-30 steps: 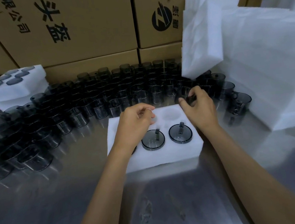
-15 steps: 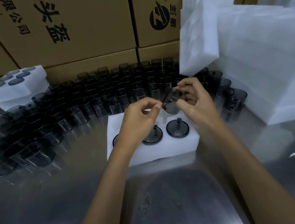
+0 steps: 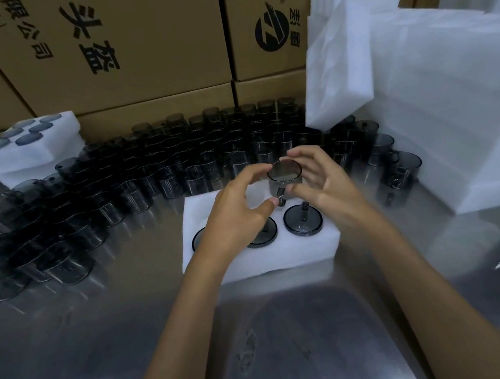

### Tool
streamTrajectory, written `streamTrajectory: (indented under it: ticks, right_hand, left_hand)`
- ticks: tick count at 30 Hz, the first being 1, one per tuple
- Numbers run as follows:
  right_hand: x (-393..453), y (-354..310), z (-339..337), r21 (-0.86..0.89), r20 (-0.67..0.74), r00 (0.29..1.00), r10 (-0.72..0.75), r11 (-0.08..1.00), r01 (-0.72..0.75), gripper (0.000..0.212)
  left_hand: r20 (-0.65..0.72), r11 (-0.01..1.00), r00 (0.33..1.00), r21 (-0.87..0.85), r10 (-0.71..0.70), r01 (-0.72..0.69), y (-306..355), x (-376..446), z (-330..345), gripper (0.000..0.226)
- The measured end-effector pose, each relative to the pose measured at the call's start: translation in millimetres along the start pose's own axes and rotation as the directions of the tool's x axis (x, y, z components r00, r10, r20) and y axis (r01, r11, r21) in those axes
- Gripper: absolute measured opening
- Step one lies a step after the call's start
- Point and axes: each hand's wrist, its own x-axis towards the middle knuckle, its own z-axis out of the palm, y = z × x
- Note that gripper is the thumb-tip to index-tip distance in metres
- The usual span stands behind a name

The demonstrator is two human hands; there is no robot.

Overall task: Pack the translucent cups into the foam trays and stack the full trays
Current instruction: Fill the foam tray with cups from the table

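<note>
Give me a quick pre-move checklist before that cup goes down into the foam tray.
1. Cup held: ok, right hand and left hand both have fingers on it.
2. Cup upright, flat end up: ok.
3. Cup over the foam tray: ok, above its back row.
4. Free pocket under the cup: cannot tell, the hands and cup hide it.
5. Front row filled: ok for the right seated cup; the other two are partly hidden by the left hand.
6. Loose cups clear of the tray: ok, they stand behind it.
</note>
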Motion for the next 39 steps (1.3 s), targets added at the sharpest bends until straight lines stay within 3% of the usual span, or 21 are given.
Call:
streamTrajectory:
  ticks: [9,13,20,27,29,30,32,34,36,39]
  right_hand:
    - [5.6,8.2,-15.9,-0.066,0.044,0.993,0.114,0.992,-0.111,0.034]
    - [9.5,13.5,-14.8,-0.066,-0.036,0.992,0.119,0.99,-0.121,0.021]
    - [12.9,18.3,-14.9,-0.302,-0.006,0.978,0.207,0.932,-0.199,0.03]
    - [12.6,20.3,-15.4,-0.244,0.01,0.983,0.183,0.954,-0.175,0.024]
    - [14.9,24.5,-15.6,-0.199,-0.085,0.99,0.114,0.971,-0.129,0.021]
    - [15.9,27.5,-17.7,-0.218,-0.196,0.98,0.038,0.973,-0.081,0.022]
    - [19.2,35.0,-28.4,-0.451,-0.425,0.889,-0.171,0.891,-0.044,0.02]
    - [22.5,41.6,-42.0,-0.68,-0.481,0.839,-0.254,0.713,-0.174,0.036]
    - [25.6,50.8,-53.1,-0.724,-0.453,0.882,-0.131,0.631,-0.278,0.051]
    - [28.4,61.1,-55.7,-0.692,-0.409,0.911,-0.051,0.669,-0.273,0.047]
  left_hand:
    - [0.063,0.999,0.998,0.048,0.009,-0.012,-1.4,0.1,3.2,0.049]
    - [0.072,0.998,0.997,0.054,0.009,-0.012,-3.0,-1.3,4.2,0.053]
    - [0.057,0.923,0.998,0.384,0.012,-0.033,-5.1,-1.0,10.7,0.058]
    - [0.039,0.91,0.999,0.412,0.023,-0.037,-1.0,-2.3,10.3,0.055]
    - [0.028,0.926,0.999,0.375,0.027,-0.036,0.0,-4.0,9.7,0.055]
    - [0.023,0.935,0.999,0.353,0.03,-0.036,0.2,-4.8,9.3,0.055]
    - [0.011,0.942,0.999,0.335,0.032,-0.033,0.1,-6.0,9.8,0.054]
    - [0.004,0.943,1.0,0.333,0.026,-0.026,0.3,-6.4,10.4,0.053]
    - [-0.009,0.944,1.0,0.329,0.019,-0.015,1.5,-7.4,10.4,0.054]
    - [-0.038,0.954,0.999,0.299,0.008,0.004,3.1,-9.0,9.3,0.059]
